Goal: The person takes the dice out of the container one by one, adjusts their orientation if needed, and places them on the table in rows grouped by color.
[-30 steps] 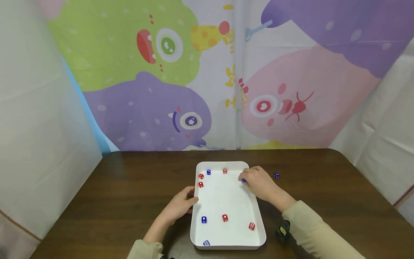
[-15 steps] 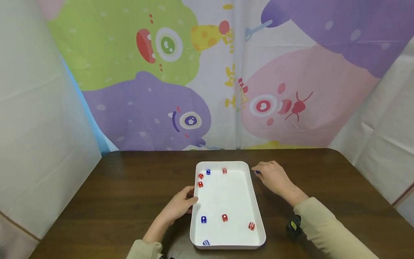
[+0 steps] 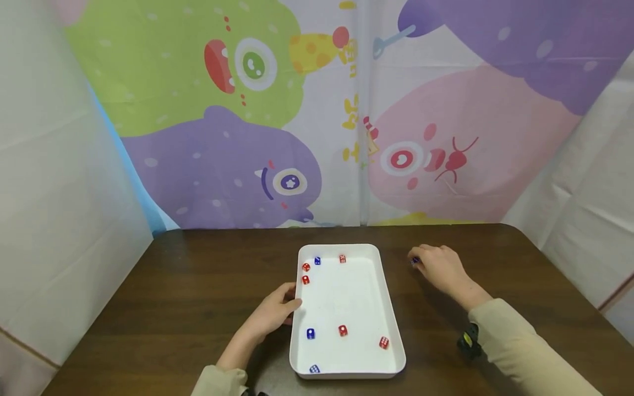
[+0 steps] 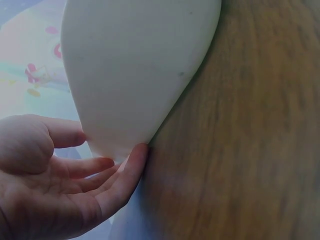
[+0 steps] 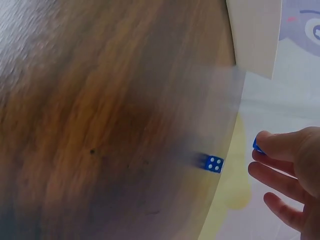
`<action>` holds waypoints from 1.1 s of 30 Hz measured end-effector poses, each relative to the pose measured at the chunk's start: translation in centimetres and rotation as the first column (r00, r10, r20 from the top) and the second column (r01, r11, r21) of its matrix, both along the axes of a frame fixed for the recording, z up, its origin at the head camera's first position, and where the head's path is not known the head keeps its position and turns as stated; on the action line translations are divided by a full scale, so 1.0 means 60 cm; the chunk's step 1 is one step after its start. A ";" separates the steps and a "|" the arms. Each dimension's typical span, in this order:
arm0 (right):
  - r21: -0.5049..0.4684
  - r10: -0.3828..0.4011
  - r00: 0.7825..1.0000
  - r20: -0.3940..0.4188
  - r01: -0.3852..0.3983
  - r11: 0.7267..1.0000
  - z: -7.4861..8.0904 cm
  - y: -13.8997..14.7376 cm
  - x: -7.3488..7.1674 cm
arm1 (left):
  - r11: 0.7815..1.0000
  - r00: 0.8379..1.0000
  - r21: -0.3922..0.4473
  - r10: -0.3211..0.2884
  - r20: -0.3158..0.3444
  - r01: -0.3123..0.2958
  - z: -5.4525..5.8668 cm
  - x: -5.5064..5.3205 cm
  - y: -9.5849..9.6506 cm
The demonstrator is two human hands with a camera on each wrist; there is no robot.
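A shallow white tray (image 3: 346, 300) lies lengthwise on the brown table, with several red and blue dice inside. My left hand (image 3: 273, 312) grips its left side, thumb at the rim and fingertips against the outer wall in the left wrist view. To the right of the tray, my right hand (image 3: 441, 269) pinches a blue die (image 5: 257, 145) between thumb and finger. A second blue die (image 5: 214, 164) rests on the table near that hand, four white pips facing the right wrist camera; the hand hides it in the head view.
Near the tray's far end are a blue die (image 3: 317, 260) and red dice, one red die (image 3: 342, 258) near the back wall. Closer in lie another blue die (image 3: 310, 333) and a red die (image 3: 343, 330). A cartoon-printed curtain (image 3: 223, 165) hangs behind the table (image 3: 198, 286).
My right hand has carried the blue die from over the tray's far right corner out to the right, above the table. My left hand stays at the tray's side.
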State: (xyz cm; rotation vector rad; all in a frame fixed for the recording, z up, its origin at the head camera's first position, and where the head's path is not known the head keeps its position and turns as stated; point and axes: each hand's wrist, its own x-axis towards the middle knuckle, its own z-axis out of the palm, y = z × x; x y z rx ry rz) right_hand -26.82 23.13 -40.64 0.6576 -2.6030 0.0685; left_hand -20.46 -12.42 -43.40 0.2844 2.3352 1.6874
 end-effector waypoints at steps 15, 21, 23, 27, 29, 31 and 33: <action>0.092 -0.054 0.994 0.098 0.045 0.995 -0.009 0.029 0.006 | 1.000 1.000 0.019 -0.010 0.003 0.009 0.003 0.000 -0.003; 0.108 -0.066 0.989 0.134 0.052 0.993 -0.024 0.034 0.009 | 1.000 1.000 0.028 -0.015 0.011 0.015 0.000 0.002 -0.002; 0.123 -0.070 0.987 0.145 0.052 0.991 -0.028 0.035 0.009 | 1.000 1.000 0.025 -0.014 0.010 0.014 -0.001 0.002 -0.001; 0.151 -0.078 0.984 0.159 0.054 0.987 -0.030 0.035 0.007 | 1.000 1.000 0.019 -0.013 0.010 0.013 0.000 0.001 -0.001; 0.151 -0.081 0.984 0.159 0.057 0.987 -0.031 0.036 0.004 | 1.000 1.000 0.019 -0.014 0.009 0.013 0.001 0.001 -0.001; 0.150 -0.081 0.983 0.164 0.056 0.987 -0.032 0.036 0.003 | 1.000 1.000 0.018 -0.014 0.008 0.014 0.002 0.001 -0.001; 0.145 -0.079 0.982 0.172 0.054 0.988 -0.033 0.035 0.002 | 1.000 1.000 0.020 -0.013 0.009 0.013 0.003 0.001 -0.001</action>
